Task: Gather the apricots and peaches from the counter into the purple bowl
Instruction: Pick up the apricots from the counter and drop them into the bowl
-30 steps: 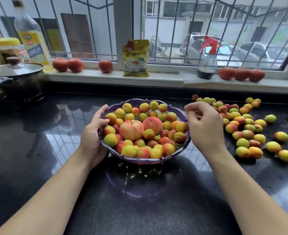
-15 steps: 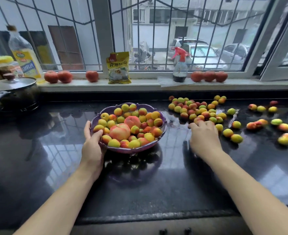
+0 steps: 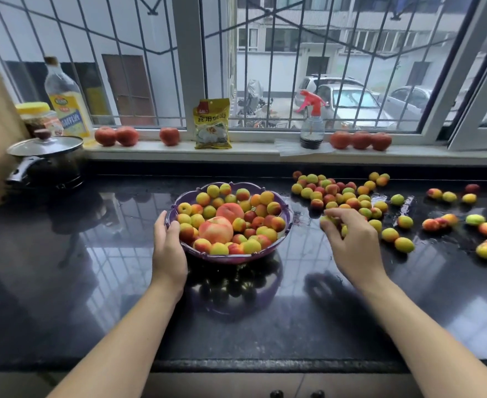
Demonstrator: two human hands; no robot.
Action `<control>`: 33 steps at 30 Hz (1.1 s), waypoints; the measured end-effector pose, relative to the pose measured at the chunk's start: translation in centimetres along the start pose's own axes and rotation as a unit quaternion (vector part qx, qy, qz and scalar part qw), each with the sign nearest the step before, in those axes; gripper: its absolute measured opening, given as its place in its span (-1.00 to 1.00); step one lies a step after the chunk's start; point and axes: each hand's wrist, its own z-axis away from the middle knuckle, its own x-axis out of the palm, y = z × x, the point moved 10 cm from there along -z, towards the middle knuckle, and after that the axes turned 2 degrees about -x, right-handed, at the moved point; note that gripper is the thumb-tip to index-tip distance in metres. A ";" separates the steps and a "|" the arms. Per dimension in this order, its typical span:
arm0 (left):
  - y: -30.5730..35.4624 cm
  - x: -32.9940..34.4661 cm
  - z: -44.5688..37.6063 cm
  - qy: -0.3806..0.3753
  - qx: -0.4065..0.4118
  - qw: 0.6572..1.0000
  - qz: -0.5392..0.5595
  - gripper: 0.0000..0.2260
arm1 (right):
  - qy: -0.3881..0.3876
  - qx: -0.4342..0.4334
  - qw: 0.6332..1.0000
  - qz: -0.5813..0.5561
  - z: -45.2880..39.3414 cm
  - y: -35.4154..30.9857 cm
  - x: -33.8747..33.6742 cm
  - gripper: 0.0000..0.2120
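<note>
The purple bowl (image 3: 285, 222) stands on the black counter, heaped with apricots and two large peaches (image 3: 216, 229). My left hand (image 3: 169, 248) holds the bowl's left rim, thumb on the edge. To the right lies a pile of loose apricots (image 3: 339, 193), and more apricots (image 3: 448, 219) are scattered farther right. My right hand (image 3: 351, 242) is lifted at the pile's near edge, fingers curled around a few small apricots (image 3: 327, 219) that show between the fingertips.
A lidded black pot (image 3: 47, 162) sits at the back left beside an oil bottle (image 3: 64, 99) and a jar. On the sill stand red tomatoes (image 3: 360, 140), a yellow packet (image 3: 212, 123) and a spray bottle (image 3: 311, 122). The counter's front edge (image 3: 236, 366) runs below my arms.
My right hand went from the bowl's right rim out to the apricot pile, pressed down there, and now lifts with apricots in its fingers. My left hand stayed on the bowl's left rim.
</note>
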 end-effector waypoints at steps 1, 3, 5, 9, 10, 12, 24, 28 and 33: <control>-0.1 0.0 -0.2 -0.001 -0.001 1.000 0.001 -0.37 | -0.006 0.008 0.999 -0.052 -0.8 -1.9 0.1 -0.83; -0.5 -0.2 -0.6 0.003 -0.001 1.000 0.008 -0.39 | -0.082 0.020 0.991 -0.102 -2.1 -5.1 2.4 -0.86; -1.0 -0.6 -1.0 0.004 0.000 1.000 0.014 -0.42 | -0.173 0.020 0.980 -0.098 -2.2 -7.3 5.8 -0.87; -0.9 -0.8 -0.7 0.001 -0.004 1.000 0.017 -0.44 | -0.241 0.020 0.968 -0.069 -1.9 -8.9 9.9 -0.84; -0.8 -0.6 -0.7 -0.003 -0.005 1.000 0.018 -0.43 | -0.245 0.019 0.968 -0.060 -2.0 -9.1 10.3 -0.84; -0.7 -0.5 -0.8 -0.006 -0.003 1.000 0.020 -0.44 | -0.245 0.007 0.969 -0.042 -2.4 -9.6 11.0 -0.83; -1.5 -0.6 -1.7 0.004 0.017 1.000 0.010 -0.47 | 0.004 0.092 0.983 0.161 0.1 4.3 1.9 -0.72; -1.8 -0.9 -1.9 0.013 0.018 1.000 0.016 -0.51 | -0.055 0.248 0.952 0.173 2.2 9.0 2.6 -0.51; -1.8 -0.8 -1.8 0.011 0.020 0.999 0.027 -0.56 | -0.076 0.270 0.942 0.185 2.4 9.2 2.6 -0.43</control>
